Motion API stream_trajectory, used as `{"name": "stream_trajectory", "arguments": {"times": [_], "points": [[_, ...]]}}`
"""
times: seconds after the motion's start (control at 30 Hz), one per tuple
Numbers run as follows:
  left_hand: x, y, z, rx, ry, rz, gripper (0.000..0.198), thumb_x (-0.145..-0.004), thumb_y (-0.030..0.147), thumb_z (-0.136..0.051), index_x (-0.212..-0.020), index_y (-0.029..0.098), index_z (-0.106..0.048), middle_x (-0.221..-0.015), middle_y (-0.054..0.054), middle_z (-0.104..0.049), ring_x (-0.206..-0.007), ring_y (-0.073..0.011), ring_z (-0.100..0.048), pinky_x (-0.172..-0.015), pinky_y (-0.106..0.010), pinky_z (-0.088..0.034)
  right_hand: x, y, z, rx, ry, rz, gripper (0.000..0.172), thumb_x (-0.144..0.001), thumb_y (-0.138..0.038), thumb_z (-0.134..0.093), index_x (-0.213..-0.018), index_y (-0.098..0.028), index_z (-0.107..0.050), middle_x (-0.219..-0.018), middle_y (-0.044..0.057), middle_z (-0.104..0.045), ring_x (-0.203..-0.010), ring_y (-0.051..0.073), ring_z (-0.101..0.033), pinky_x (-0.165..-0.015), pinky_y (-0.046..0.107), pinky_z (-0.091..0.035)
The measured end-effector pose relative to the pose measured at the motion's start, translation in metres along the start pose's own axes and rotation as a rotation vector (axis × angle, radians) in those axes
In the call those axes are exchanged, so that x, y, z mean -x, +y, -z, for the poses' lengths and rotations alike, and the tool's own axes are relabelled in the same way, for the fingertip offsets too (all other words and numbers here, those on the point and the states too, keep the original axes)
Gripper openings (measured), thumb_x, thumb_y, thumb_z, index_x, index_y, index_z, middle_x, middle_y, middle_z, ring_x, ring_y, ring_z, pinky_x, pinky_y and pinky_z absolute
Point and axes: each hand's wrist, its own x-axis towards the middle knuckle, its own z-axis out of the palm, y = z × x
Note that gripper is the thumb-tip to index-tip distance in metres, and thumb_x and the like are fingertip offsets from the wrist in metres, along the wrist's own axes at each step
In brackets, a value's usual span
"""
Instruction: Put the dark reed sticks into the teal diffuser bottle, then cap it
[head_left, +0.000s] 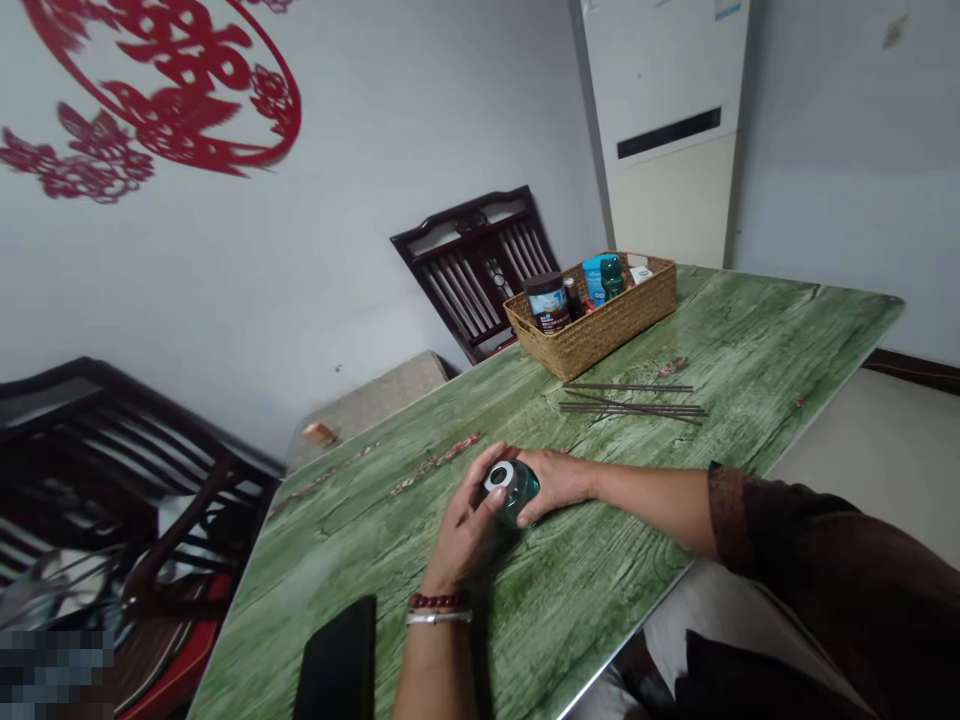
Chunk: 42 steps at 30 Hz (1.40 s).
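A small teal glass bottle (pixel 513 487) with a white-rimmed mouth stands on the green wood-grain table (pixel 735 330), near its middle. My left hand (pixel 463 530) wraps its fingers around the bottle's near left side. My right hand (pixel 559 482) clasps the bottle from the right. Both hands are closed on it. A bead bracelet and a metal bangle sit on my left wrist. Several thin dark sticks (pixel 634 402) lie flat on the table beyond my hands.
A woven basket (pixel 600 325) with jars and bottles stands at the table's far side. A black flat object (pixel 337 665) lies at the near edge. Dark wooden chairs (pixel 476 265) stand against the wall, another at left. A white floor-standing unit (pixel 667 130) fills the corner.
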Motion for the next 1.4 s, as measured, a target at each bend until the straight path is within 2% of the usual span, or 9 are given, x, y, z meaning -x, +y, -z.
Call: {"name": "stream_trajectory", "arguments": {"times": [0.37,0.53,0.73,0.87,0.97,1.03,1.2,1.3,1.4], "points": [[-0.005,0.0,-0.001,-0.135,0.07,-0.017,0.054,-0.085,0.039,-0.071,-0.134,0.024,-0.055,-0.125,-0.009,-0.067,-0.118,-0.0259,-0.059,-0.106,-0.04,-0.04,-0.001,0.0,0.0,0.065,0.011,-0.02,0.085,-0.058,-0.037,-0.088,-0.133,-0.018,-0.052,-0.123,0.01,-0.067,-0.111,0.028,-0.064,-0.09,0.034,-0.049],[-0.007,-0.006,0.002,-0.154,0.176,-0.053,0.082,-0.065,0.055,-0.084,-0.135,0.026,-0.051,-0.116,-0.007,-0.063,-0.104,-0.0258,-0.062,-0.094,-0.038,-0.047,-0.002,-0.003,0.001,0.126,-0.015,-0.091,0.081,-0.056,-0.038,-0.089,-0.127,-0.017,-0.054,-0.111,0.008,-0.07,-0.103,0.029,-0.066,-0.08,0.032,-0.049],[-0.004,0.0,-0.003,0.14,0.212,-0.026,0.086,-0.081,0.085,-0.036,-0.149,0.031,-0.038,-0.147,-0.011,-0.051,-0.142,-0.0293,-0.039,-0.113,-0.046,-0.031,-0.001,-0.006,0.003,0.098,0.014,-0.094,0.081,-0.055,-0.039,-0.089,-0.126,-0.019,-0.055,-0.113,0.006,-0.07,-0.106,0.028,-0.065,-0.084,0.032,-0.047],[-0.004,0.003,-0.004,0.169,0.202,0.043,0.09,-0.079,0.088,-0.031,-0.145,0.028,-0.044,-0.117,-0.01,-0.069,-0.121,-0.0301,-0.057,-0.107,-0.047,-0.035,0.0,-0.009,0.005,0.105,-0.004,-0.118,0.082,-0.056,-0.039,-0.088,-0.128,-0.019,-0.055,-0.116,0.007,-0.069,-0.108,0.029,-0.064,-0.085,0.033,-0.047],[-0.006,0.001,0.0,0.16,0.314,-0.021,0.076,-0.082,0.084,-0.038,-0.129,0.028,-0.058,-0.099,-0.005,-0.068,-0.105,-0.0251,-0.061,-0.102,-0.042,-0.04,0.0,-0.01,0.005,0.101,-0.022,-0.111,0.082,-0.058,-0.039,-0.088,-0.13,-0.02,-0.054,-0.119,0.008,-0.068,-0.111,0.029,-0.063,-0.085,0.033,-0.047],[-0.006,-0.001,0.001,0.164,0.369,-0.042,0.071,-0.082,0.082,-0.041,-0.124,0.029,-0.061,-0.101,-0.005,-0.067,-0.108,-0.0242,-0.06,-0.101,-0.04,-0.041,0.0,-0.009,0.005,0.095,-0.02,-0.109,0.083,-0.056,-0.039,-0.088,-0.129,-0.02,-0.055,-0.118,0.007,-0.069,-0.11,0.029,-0.063,-0.086,0.033,-0.047],[-0.005,0.001,-0.008,0.225,0.243,0.034,0.08,-0.084,0.083,-0.033,-0.144,0.032,-0.044,-0.136,-0.009,-0.059,-0.13,-0.0273,-0.05,-0.109,-0.043,-0.033,-0.001,-0.004,0.003,0.09,0.011,-0.11,0.085,-0.054,-0.04,-0.089,-0.13,-0.02,-0.055,-0.114,0.005,-0.07,-0.106,0.027,-0.065,-0.085,0.032,-0.048],[-0.004,0.003,-0.009,0.211,0.196,0.064,0.084,-0.083,0.084,-0.032,-0.146,0.029,-0.041,-0.117,-0.009,-0.068,-0.114,-0.0278,-0.06,-0.105,-0.044,-0.037,-0.001,-0.003,0.003,0.081,0.014,-0.084,0.085,-0.054,-0.04,-0.089,-0.13,-0.021,-0.055,-0.115,0.005,-0.07,-0.108,0.027,-0.064,-0.083,0.031,-0.048],[-0.005,0.003,-0.006,0.173,0.262,0.011,0.078,-0.084,0.082,-0.035,-0.138,0.028,-0.051,-0.106,-0.007,-0.067,-0.106,-0.025,-0.061,-0.1,-0.041,-0.042,0.0,-0.005,0.004,0.081,-0.003,-0.082,0.081,-0.056,-0.042,-0.088,-0.128,-0.021,-0.056,-0.115,0.005,-0.07,-0.107,0.028,-0.065,-0.082,0.031,-0.048]]}}
